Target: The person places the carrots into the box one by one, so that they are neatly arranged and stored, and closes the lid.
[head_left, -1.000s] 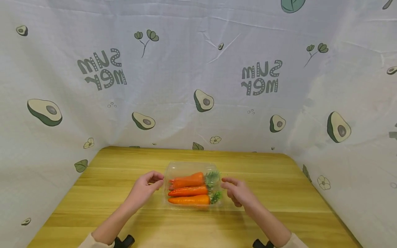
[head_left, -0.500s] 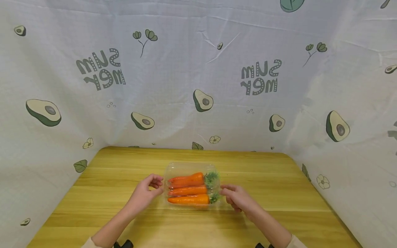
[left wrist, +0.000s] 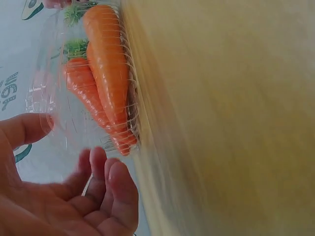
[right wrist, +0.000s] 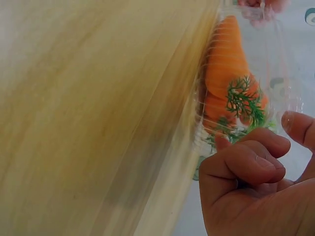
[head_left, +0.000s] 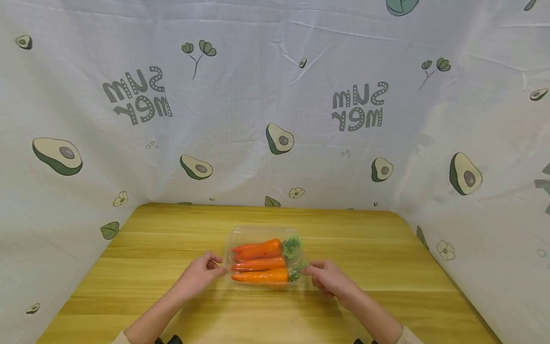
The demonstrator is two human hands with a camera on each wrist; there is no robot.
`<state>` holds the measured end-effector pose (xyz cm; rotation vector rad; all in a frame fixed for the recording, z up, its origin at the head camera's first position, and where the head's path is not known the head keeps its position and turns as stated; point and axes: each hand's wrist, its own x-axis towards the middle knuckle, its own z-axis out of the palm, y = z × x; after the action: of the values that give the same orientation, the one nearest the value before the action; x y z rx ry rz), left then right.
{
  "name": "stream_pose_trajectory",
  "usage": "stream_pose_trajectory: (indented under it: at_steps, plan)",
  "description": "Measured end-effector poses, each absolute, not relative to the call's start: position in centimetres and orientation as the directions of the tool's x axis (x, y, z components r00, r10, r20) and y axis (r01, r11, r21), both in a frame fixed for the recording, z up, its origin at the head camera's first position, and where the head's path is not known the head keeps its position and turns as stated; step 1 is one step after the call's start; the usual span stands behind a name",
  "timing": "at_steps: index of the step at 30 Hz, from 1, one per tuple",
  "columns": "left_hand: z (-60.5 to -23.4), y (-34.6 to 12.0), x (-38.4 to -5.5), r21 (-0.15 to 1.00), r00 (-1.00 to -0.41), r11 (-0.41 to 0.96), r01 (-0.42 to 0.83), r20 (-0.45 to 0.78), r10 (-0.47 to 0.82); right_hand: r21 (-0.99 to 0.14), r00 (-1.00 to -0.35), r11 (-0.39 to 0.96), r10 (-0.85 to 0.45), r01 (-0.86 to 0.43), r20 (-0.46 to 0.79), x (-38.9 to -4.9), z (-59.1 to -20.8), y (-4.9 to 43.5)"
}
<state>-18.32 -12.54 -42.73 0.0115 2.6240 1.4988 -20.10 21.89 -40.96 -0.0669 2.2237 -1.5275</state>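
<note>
Three orange carrots (head_left: 262, 276) with green leafy tops (head_left: 291, 247) lie side by side inside a clear plastic box (head_left: 253, 232). At the box's left end is my left hand (head_left: 201, 276); its thumb (left wrist: 35, 127) overlaps the lid edge, and the loosely bent fingers (left wrist: 123, 189) lie close to the end wall. My right hand (head_left: 333, 279) is at the opposite end, with thumb (right wrist: 297, 129) and forefinger at the edge near the leaves and the other fingers (right wrist: 246, 164) curled in. Some green leaf shows at the right fingertips in the head view.
The box stands on a yellow wood-grain table (head_left: 352, 239). White cloth (head_left: 240, 86) printed with avocados and lettering hangs behind the table and along both sides. Light sleeves (head_left: 410, 337) show at the lower edge.
Both hands have shifted slightly toward the near side along the box's ends. The right fingertips have come in from beside the box to its edge. The box stays in nearly the same place.
</note>
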Motion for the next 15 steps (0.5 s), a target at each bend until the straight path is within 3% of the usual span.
stream_pose_trajectory:
  at_steps: [8,15]
  plan:
    - [-43.12,-13.18,-18.27,0.919,-0.933,0.388,-0.068,-0.196,0.300,-0.893,-0.891,0.400,-0.297,0.209,-0.342,-20.27,-41.50,22.07]
    - [-43.30,-13.09,-18.42,0.951,-0.918,0.292,-0.107,-0.207,0.338,-0.902,-0.875,0.381,-0.343,0.202,-0.341,-20.48,-41.82,22.02]
